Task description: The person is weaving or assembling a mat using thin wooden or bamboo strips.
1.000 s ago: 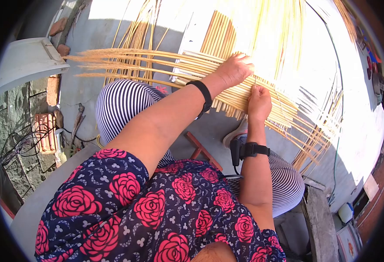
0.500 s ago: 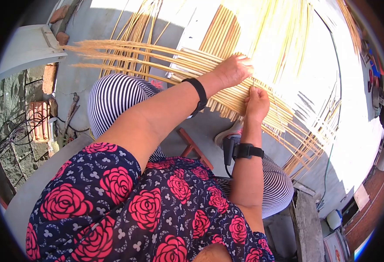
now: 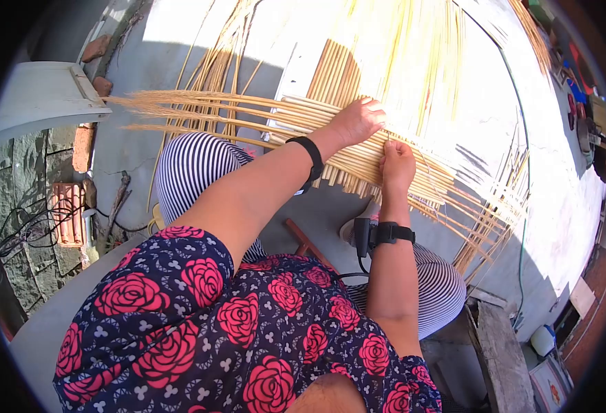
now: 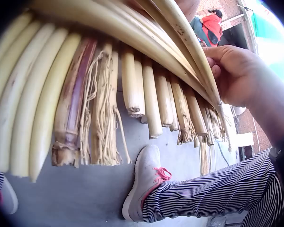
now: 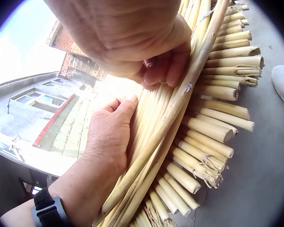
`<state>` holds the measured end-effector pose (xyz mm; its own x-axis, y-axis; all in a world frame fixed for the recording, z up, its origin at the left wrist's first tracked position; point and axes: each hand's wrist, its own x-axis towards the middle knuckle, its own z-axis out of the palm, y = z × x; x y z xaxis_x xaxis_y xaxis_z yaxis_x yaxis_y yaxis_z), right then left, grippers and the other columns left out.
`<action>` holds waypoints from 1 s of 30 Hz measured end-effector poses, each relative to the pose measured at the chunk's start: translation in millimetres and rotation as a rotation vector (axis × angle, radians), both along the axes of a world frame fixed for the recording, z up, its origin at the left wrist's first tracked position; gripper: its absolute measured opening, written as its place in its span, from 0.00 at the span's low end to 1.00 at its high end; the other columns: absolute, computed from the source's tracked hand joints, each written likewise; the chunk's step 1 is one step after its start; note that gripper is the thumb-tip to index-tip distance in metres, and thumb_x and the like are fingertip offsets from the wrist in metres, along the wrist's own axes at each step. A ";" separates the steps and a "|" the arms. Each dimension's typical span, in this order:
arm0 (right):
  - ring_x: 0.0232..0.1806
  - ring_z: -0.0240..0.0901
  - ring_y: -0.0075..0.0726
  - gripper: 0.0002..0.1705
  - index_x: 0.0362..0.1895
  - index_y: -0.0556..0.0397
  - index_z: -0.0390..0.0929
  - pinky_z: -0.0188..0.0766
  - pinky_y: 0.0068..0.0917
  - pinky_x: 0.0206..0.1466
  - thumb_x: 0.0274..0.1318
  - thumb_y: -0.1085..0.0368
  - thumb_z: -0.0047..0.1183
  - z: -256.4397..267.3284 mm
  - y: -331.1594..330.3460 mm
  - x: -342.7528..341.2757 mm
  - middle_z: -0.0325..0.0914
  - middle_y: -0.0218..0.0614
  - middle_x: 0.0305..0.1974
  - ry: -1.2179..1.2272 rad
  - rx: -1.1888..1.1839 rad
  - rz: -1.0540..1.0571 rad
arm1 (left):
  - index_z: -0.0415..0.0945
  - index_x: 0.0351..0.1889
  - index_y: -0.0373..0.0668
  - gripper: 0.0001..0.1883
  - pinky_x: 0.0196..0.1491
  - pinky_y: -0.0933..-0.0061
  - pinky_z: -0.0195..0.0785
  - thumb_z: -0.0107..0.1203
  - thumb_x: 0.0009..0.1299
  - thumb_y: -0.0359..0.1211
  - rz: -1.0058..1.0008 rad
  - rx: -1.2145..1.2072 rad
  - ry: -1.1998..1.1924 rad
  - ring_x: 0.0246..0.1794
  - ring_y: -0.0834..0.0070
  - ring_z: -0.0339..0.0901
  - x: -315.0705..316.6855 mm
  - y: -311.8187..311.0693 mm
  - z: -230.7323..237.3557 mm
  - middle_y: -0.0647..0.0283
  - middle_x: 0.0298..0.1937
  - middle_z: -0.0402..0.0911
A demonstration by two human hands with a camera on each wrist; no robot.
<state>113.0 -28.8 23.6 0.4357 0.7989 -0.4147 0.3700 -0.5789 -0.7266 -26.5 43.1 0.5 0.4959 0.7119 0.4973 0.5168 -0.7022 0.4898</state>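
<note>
Left hand point(image 3: 358, 122) lies over the crosswise reed stalks point(image 3: 358, 155), fingers bent over and gripping them, with a black strap point(image 3: 307, 162) round the wrist. Just beside it, on the nearer side, the right hand point(image 3: 398, 165) has its fingers curled in at the same stalks; they're so bunched that I can't tell whether they pinch a reed, a cord or nothing.

Behind the hands I see a rose-printed blouse point(image 3: 241, 320) and striped trousers point(image 3: 199, 165), the knees spread. Those stalks stretch across in front of the person, feathery plumes point(image 3: 158, 100) at their left end. Beneath them, blunt cut ends point(image 5: 203, 127) of other stalks jut toward the person, a few trailing frayed strands. Lower down, a pale sneaker point(image 4: 146, 177) with pink laces stands on the grey floor point(image 4: 109, 198).

Beyond the hands, rows of stalks point(image 3: 334, 72) run away from shade into glare, and a loose reed bundle point(image 3: 227, 76) lies farther left. Well off, someone in a red top point(image 4: 211, 27) shows; elsewhere, a building point(image 5: 38, 99) with windows.
</note>
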 end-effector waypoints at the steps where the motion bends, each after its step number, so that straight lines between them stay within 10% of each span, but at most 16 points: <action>1: 0.18 0.70 0.24 0.10 0.31 0.51 0.77 0.65 0.28 0.26 0.58 0.59 0.53 -0.9 -3.0 0.0 0.75 0.30 0.17 0.017 0.009 0.002 | 0.74 0.27 0.41 0.04 0.50 0.65 0.65 0.54 0.60 0.31 0.012 0.004 -0.001 0.41 0.64 0.71 0.1 -2.9 -1.2 0.62 0.34 0.75; 30: 0.14 0.63 0.18 0.08 0.29 0.55 0.80 0.59 0.19 0.17 0.57 0.65 0.55 16.2 -2.9 -11.9 0.70 0.28 0.14 0.303 0.167 -0.237 | 0.79 0.30 0.44 0.10 0.50 0.58 0.61 0.47 0.59 0.35 0.133 -0.250 0.216 0.46 0.63 0.75 5.0 -4.5 17.7 0.60 0.41 0.80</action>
